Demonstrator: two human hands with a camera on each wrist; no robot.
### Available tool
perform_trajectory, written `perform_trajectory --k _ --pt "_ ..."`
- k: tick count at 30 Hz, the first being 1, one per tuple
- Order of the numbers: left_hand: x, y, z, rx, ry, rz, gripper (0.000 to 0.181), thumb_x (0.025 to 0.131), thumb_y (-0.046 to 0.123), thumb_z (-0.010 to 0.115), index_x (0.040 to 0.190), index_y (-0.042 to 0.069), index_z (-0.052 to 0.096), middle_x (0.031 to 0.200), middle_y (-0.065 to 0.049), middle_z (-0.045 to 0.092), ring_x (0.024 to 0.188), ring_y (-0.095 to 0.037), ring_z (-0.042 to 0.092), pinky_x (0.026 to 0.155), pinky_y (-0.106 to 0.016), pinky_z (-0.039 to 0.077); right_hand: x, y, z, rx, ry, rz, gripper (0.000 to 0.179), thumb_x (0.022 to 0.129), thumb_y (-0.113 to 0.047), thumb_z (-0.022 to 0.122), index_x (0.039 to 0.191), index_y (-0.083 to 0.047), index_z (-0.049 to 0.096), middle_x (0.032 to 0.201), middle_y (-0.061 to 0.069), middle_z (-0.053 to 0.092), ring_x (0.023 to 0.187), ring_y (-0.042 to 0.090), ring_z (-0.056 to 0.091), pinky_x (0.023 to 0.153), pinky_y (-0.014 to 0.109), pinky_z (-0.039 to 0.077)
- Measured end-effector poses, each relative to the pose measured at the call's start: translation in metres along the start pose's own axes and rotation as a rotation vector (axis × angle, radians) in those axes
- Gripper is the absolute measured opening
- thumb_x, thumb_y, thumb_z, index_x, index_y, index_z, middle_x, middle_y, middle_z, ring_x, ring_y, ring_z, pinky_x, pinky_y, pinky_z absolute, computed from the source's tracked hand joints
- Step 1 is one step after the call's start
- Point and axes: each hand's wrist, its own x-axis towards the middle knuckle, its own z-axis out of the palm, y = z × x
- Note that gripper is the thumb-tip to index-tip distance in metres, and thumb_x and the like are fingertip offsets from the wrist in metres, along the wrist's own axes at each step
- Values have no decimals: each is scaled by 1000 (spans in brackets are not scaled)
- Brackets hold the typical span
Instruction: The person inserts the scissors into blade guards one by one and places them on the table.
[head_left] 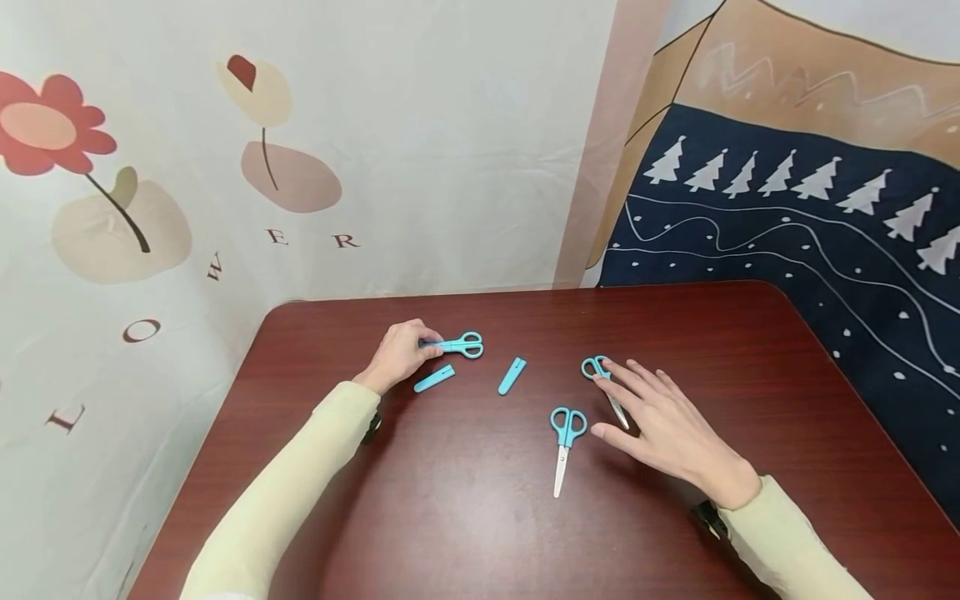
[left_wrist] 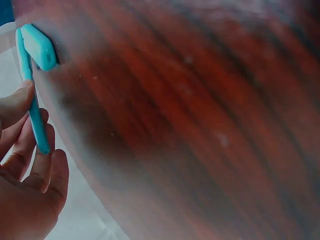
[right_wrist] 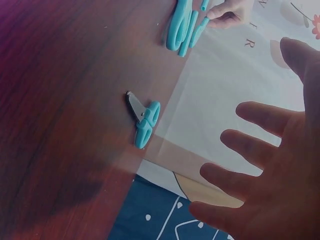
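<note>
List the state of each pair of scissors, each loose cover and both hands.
Left scissors: blades covered, held in the left hand.
Front scissors: blades bare and closed, lying on the table.
Right scissors: blades bare, on the table, partly hidden in the head view.
Left cover: off, lying loose.
Right cover: off, lying loose.
Left hand: gripping.
Right hand: fingers spread, holding nothing.

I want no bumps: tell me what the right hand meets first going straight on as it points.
Probably the bare-bladed scissors partly overlapped by the right hand in the head view; height is unclear, so it might pass over them.
</note>
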Motion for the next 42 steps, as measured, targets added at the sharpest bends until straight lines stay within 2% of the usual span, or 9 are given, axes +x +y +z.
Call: perform_trajectory --k 10,19,24,29,34,38,42 --pt "0 -6 1 -23 -50 -40 10 92 13 81 100 8 82 91 -3 67 83 -20 61 75 -36 51 2 -3 2 8 -12 5 71 95 -60 66 147 -12 60 158 13 47 145 43 41 111 69 33" --pt "-2 -9 -1 -46 -79 -78 10 93 12 79 101 8 82 100 -7 68 89 -22 60 77 -37 51 2 -4 2 6 -34 9 69 96 -59 65 145 -11 61 157 13 48 144 43 42 111 69 34" --pt "-4 -10 -4 -86 -102 -76 26 95 15 77 118 4 77 111 -11 68 100 -26 64 85 -40 54 3 -4 4 11 -33 3 67 96 -58 66 146 -13 61 156 14 50 145 43 42 111 69 34" --pt "-12 -9 -12 -146 -93 -52 43 98 25 73 135 3 68 128 -16 65 117 -31 63 96 -48 53 7 -4 6 20 -39 -24 69 96 -59 66 147 -14 60 156 14 49 145 43 41 110 70 35" --pt "-24 -3 -20 -158 -77 -26 58 99 39 69 146 6 59 144 -14 57 134 -33 52 108 -54 44 11 -5 8 39 -51 -59 72 94 -59 68 148 -13 59 157 14 48 146 43 40 112 67 35" --pt "-34 3 -25 -154 -65 -6 66 99 49 66 152 10 52 155 -12 48 145 -31 42 114 -55 37 14 -7 9 68 -93 -86 76 92 -62 69 151 -16 56 160 9 45 148 42 37 115 66 31" --pt "-46 9 -29 -155 -60 20 70 100 52 63 156 12 46 163 -12 38 151 -32 33 117 -57 32 18 -9 12 73 -138 -158 77 91 -63 70 152 -18 55 162 5 42 150 43 33 115 68 29"
